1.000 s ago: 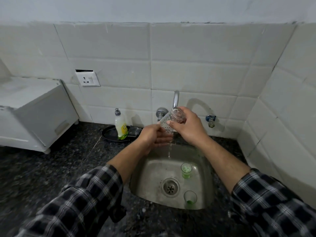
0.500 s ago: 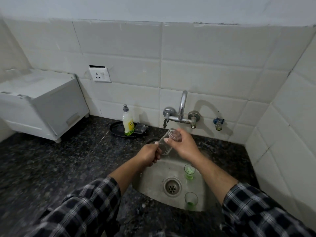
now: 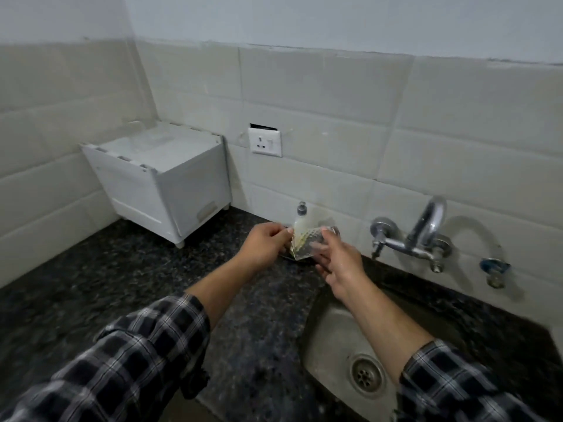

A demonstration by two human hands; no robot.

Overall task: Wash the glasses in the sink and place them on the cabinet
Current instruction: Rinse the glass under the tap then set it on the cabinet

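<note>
A clear textured glass (image 3: 306, 245) is held tilted above the dark counter, left of the steel sink (image 3: 332, 333). My left hand (image 3: 263, 246) grips its base end. My right hand (image 3: 336, 263) holds its rim end with thumb and forefinger, the other fingers spread and blurred. The white cabinet (image 3: 161, 178) stands on the counter at the far left against the wall. The small green-tinted glasses seen earlier in the sink are not visible; my right arm covers that part of the basin.
A soap bottle (image 3: 301, 219) stands right behind the glass. The wall faucet (image 3: 423, 229) and a blue valve (image 3: 493, 268) are above the sink. A wall socket (image 3: 265, 142) sits beside the cabinet. The speckled counter (image 3: 128, 269) stretches left.
Both hands carried the glass from under the faucet leftward, out over the counter in front of the soap bottle. My view has swung left toward the cabinet.
</note>
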